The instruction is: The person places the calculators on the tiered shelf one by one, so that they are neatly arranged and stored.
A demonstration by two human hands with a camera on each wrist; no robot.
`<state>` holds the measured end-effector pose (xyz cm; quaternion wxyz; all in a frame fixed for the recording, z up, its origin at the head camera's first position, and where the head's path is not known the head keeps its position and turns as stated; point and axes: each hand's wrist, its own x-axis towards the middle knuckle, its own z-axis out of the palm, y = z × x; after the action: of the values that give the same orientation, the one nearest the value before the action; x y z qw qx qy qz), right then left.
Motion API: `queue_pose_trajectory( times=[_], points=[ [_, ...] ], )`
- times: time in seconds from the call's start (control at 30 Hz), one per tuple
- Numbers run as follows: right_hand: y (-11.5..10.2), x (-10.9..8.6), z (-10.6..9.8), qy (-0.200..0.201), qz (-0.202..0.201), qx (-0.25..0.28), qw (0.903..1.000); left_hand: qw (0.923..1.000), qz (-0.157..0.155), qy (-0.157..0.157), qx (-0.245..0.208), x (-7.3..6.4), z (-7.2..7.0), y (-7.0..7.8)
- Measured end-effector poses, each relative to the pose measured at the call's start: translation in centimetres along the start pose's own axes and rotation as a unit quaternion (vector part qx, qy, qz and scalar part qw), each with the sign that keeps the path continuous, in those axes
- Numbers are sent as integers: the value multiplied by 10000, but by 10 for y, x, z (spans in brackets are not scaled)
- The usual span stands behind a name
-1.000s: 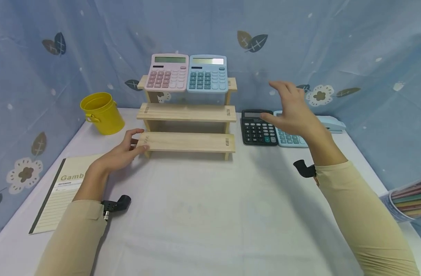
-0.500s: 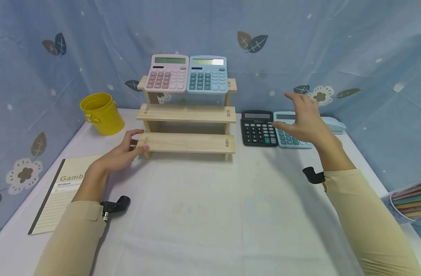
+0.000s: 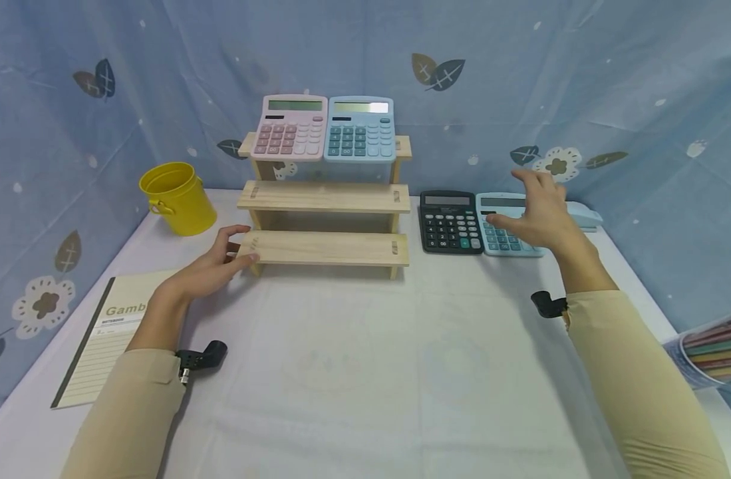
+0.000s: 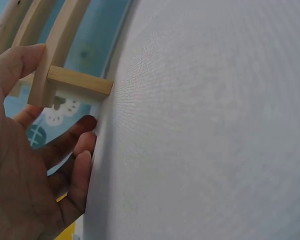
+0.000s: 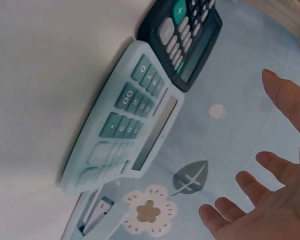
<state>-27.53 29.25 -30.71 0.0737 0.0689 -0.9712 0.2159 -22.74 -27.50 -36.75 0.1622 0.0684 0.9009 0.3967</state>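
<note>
A three-tier wooden display rack (image 3: 323, 247) stands at the table's back. My left hand (image 3: 206, 269) pinches the left end of its lowest shelf; in the left wrist view the thumb (image 4: 20, 62) lies on the plank and the other fingers are loosely bent. Side by side on the top tier lean a pink calculator (image 3: 290, 126) and a light blue calculator (image 3: 360, 130). My right hand (image 3: 541, 213) hovers, fingers spread, over a second light blue calculator (image 5: 122, 120) on the table, apart from it. A black calculator (image 3: 451, 223) lies directly left of that one.
A yellow bucket (image 3: 179, 199) stands left of the rack, with a notebook (image 3: 110, 339) in front of it. Behind the right hand lies a light blue stapler (image 3: 583, 216). A holder of coloured pencils (image 3: 694, 362) is at the right edge. Patterned blue cloth (image 3: 491, 86) hangs behind.
My right hand has moved right and lower, from near the black calculator to over the light blue one on the table. The left hand has stayed at the rack.
</note>
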Motion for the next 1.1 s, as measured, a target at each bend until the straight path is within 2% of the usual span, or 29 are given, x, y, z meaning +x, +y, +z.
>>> queue_pose_trajectory(
  times=[0.33, 0.57, 0.87, 1.1],
  points=[
    [13, 8, 9, -262, 198, 119, 9994, 10000, 17, 18, -27, -1, 0, 1],
    [25, 13, 21, -605, 588, 98, 9964, 10000, 48, 42, 23, 0, 1, -1],
    [39, 16, 25, -917, 536, 94, 9943, 9999, 82, 55, 29, 0, 1, 0],
    [44, 21, 32, -1158, 680, -33, 9909, 9999, 4, 90, 86, -1, 2, 0]
  ],
)
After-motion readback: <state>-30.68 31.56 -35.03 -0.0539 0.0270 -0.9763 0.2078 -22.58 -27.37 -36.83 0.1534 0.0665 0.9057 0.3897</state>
